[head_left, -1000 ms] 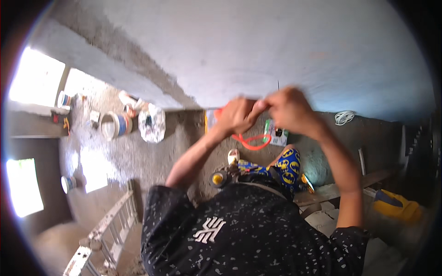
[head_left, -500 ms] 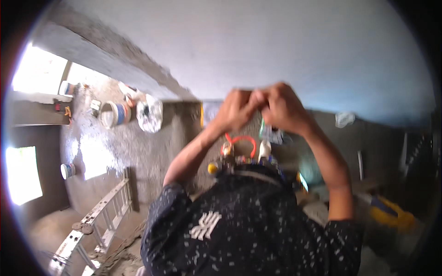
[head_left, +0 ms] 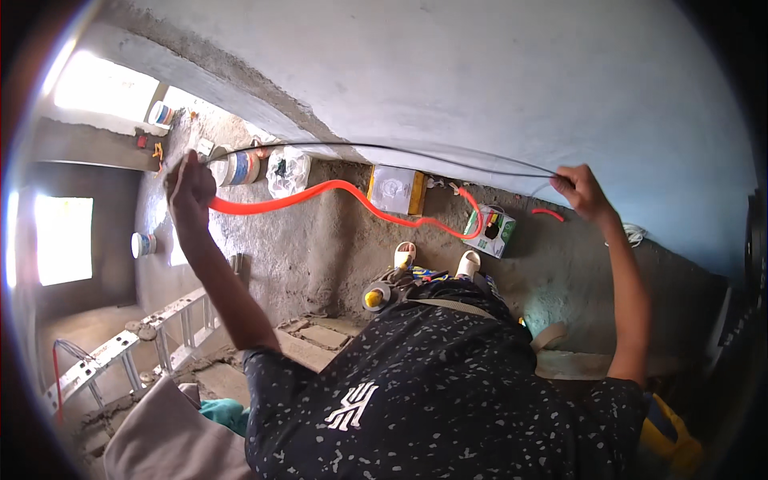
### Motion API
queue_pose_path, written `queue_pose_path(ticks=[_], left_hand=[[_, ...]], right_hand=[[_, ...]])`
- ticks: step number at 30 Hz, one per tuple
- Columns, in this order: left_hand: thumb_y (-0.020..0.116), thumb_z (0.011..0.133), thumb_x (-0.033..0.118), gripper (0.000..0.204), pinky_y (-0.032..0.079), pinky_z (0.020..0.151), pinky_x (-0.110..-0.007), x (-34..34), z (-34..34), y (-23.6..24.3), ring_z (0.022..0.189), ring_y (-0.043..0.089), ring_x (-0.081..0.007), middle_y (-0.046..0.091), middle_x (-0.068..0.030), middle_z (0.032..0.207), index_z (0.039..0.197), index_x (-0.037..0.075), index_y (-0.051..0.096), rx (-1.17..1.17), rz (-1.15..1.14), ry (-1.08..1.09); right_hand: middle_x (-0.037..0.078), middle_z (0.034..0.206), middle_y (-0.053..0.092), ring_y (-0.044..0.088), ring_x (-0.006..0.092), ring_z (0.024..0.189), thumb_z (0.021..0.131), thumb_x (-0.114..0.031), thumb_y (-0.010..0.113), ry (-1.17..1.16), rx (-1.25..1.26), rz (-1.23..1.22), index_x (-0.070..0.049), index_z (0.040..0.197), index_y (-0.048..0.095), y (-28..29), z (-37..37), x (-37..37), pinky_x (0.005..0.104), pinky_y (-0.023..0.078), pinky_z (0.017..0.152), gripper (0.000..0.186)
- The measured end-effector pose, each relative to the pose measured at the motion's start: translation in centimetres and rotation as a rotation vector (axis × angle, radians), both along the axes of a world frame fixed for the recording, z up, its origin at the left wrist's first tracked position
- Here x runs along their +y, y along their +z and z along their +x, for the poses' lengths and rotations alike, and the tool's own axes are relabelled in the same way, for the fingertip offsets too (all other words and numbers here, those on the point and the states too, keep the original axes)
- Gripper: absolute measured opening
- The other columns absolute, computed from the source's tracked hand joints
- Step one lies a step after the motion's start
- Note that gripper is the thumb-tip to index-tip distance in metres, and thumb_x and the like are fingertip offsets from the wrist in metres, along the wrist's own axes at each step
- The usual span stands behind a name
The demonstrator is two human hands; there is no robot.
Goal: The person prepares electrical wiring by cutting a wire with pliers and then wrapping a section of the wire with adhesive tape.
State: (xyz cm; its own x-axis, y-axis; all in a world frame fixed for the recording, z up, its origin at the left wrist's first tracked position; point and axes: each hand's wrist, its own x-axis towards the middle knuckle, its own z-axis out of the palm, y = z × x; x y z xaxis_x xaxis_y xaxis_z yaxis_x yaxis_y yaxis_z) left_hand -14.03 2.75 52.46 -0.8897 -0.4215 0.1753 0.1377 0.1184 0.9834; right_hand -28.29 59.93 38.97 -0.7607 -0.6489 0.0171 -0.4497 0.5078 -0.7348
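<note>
My left hand (head_left: 190,192) is raised at the left, its fingers closed round an orange flexible tube (head_left: 336,186) and a thin black wire (head_left: 352,144). Across to the right, my right hand (head_left: 582,192) grips the other end of the wire, which arches as a double strand between the hands. From the left hand the tube sags in waves and curls up near a white and green box (head_left: 492,232). A short orange piece (head_left: 549,214) shows below the right hand; whether it lies on the floor or hangs is hard to tell.
A grey wall (head_left: 496,80) rises ahead. Along its foot stand a yellow-edged carton (head_left: 417,192), a plastic bag (head_left: 288,172) and a bucket (head_left: 240,168). An aluminium ladder (head_left: 120,348) lies at the lower left. White cable (head_left: 634,234) lies at the right.
My hands were together in front of the wall and have spread wide apart to left and right. The black wire now stretches between them, and the orange tube runs from the left hand.
</note>
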Motion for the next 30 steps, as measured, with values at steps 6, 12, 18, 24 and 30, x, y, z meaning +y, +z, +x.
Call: queue_pose_path(ticks=[6,12,18,24,30], left_hand=[[0.059,0.094,0.027,0.040,0.020,0.040,-0.023,10.0,1.8,-1.5,0.046,0.031,-0.0004,0.037,0.0087,0.054,0.059,0.011,0.047,-0.338,-0.219,-0.204],[0.062,0.095,0.028,0.043,0.021,0.045,-0.026,20.6,-0.4,-2.0,0.053,0.028,-0.0021,0.035,0.0078,0.054,0.060,0.006,0.050,-0.191,-0.407,-0.387],[0.060,0.096,0.029,0.043,0.023,0.045,-0.027,14.8,-2.5,-2.8,0.054,0.029,-0.0029,0.034,0.0062,0.054,0.062,0.004,0.049,-0.110,-0.517,-0.221],[0.046,0.101,0.039,0.051,0.030,0.049,-0.029,15.0,-4.5,-3.6,0.055,0.036,-0.0075,0.041,0.0005,0.054,0.067,0.002,0.050,0.030,-0.377,-0.397],[0.038,0.102,0.044,0.056,0.034,0.050,-0.031,12.4,-3.4,2.9,0.052,0.041,-0.0120,0.046,-0.0004,0.053,0.066,0.003,0.052,0.221,-0.460,-0.296]], right_hand=[[0.021,0.128,0.053,0.049,0.0328,0.123,0.064,-0.022,0.082,0.198,0.102,0.496,0.001,0.129,0.049,-5.0,0.2,1.6,0.0378,0.038,0.105,0.076],[0.017,0.131,0.054,0.048,0.0283,0.126,0.078,-0.048,0.074,0.329,0.179,-0.469,-0.001,0.135,0.044,6.6,5.2,-15.8,0.0407,0.036,0.106,0.080],[-0.005,0.065,0.053,0.041,0.0029,0.052,0.096,-0.032,0.058,0.209,-0.302,-0.565,-0.002,0.109,0.065,8.4,2.7,-17.2,0.0226,0.034,0.048,0.034],[0.012,0.081,0.069,0.066,0.0231,0.070,0.087,-0.023,0.067,0.259,0.627,-0.118,-0.005,0.093,0.072,14.9,2.6,-22.5,0.0339,0.050,0.065,0.019],[0.012,0.067,0.059,0.059,0.0265,0.056,0.081,-0.016,0.067,0.247,0.781,-0.241,-0.003,0.082,0.067,23.1,4.5,-26.5,0.0376,0.048,0.056,0.013]])
